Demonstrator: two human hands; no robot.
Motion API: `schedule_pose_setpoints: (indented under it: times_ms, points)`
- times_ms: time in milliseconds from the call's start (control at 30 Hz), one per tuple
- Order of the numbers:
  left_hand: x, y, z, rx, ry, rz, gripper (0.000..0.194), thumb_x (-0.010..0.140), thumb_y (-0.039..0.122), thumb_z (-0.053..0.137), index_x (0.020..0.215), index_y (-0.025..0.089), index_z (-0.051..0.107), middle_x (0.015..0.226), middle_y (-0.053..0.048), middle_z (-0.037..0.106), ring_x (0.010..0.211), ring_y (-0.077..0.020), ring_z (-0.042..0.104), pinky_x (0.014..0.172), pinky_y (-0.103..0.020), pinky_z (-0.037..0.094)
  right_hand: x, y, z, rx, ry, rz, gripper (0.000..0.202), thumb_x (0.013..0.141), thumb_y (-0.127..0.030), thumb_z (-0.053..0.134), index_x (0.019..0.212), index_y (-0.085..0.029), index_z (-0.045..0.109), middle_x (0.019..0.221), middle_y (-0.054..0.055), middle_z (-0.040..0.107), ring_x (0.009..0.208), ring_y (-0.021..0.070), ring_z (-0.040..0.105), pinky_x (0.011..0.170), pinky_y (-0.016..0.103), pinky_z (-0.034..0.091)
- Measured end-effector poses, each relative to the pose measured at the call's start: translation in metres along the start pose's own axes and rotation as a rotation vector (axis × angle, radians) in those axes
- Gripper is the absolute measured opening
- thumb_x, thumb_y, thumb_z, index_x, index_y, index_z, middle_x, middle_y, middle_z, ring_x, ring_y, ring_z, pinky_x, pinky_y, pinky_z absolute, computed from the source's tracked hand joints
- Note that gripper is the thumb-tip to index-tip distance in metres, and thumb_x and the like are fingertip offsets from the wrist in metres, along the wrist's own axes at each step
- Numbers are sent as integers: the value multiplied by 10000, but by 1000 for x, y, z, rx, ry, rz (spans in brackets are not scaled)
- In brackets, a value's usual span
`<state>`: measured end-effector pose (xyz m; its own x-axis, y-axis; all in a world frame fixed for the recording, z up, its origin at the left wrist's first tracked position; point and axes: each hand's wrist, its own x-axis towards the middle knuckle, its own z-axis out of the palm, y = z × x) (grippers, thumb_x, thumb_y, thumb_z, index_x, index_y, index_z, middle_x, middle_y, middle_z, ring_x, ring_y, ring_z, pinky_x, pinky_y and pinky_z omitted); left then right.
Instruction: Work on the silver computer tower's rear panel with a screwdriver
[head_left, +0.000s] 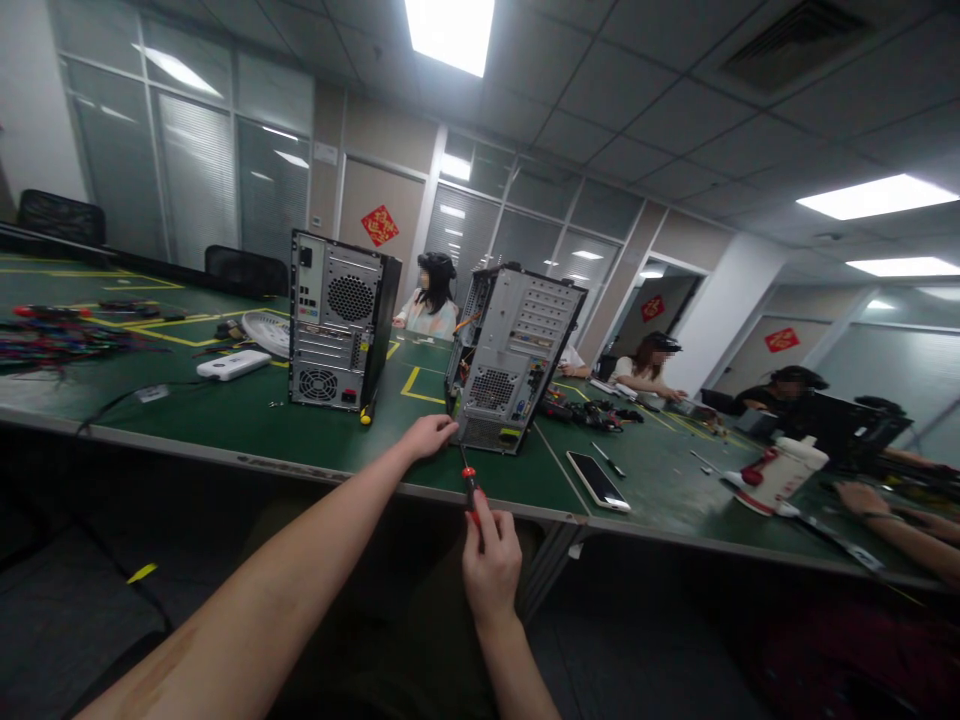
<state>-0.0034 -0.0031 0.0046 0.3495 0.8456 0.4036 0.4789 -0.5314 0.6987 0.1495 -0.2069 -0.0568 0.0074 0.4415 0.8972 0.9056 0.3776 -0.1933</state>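
Observation:
A grey and black computer case stands tilted in view near the table's front edge, its back panel facing me. My right hand grips a red and black screwdriver, whose shaft points up toward the lower left corner of that case. Beside the same corner, my left hand has its fingers drawn together close to the screwdriver's tip; whatever they pinch is too small to make out. Left of it is a second computer case, upright, with a yellow-handled screwdriver lying at its foot.
A phone and a small tool lie right of the case. Farther right stands a white bottle, with a co-worker's hand beyond. On the left are a white power strip and bundled cables. Several people sit across the table.

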Motion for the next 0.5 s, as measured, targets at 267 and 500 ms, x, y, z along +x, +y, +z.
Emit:
schedule_pose_setpoints:
  times_ms: [267,500]
  points:
    - [1,2,-1,-33,18,-62,351,920,470,502,973,185,700,719,-23,689,734,-185,634,707,-277,465,1,2,0,-9,37,-6,357,1005,-339,526,1261,-121,647,874,98,693,776,188,664,739,303,529]
    - [-27,19,-24,-239,124,-49,364,918,478,537,1091,162,592,701,12,604,621,-129,549,618,-246,446,4,1,-2,-30,30,15,350,1008,-329,527,1264,-119,640,831,83,670,749,188,645,717,294,500]
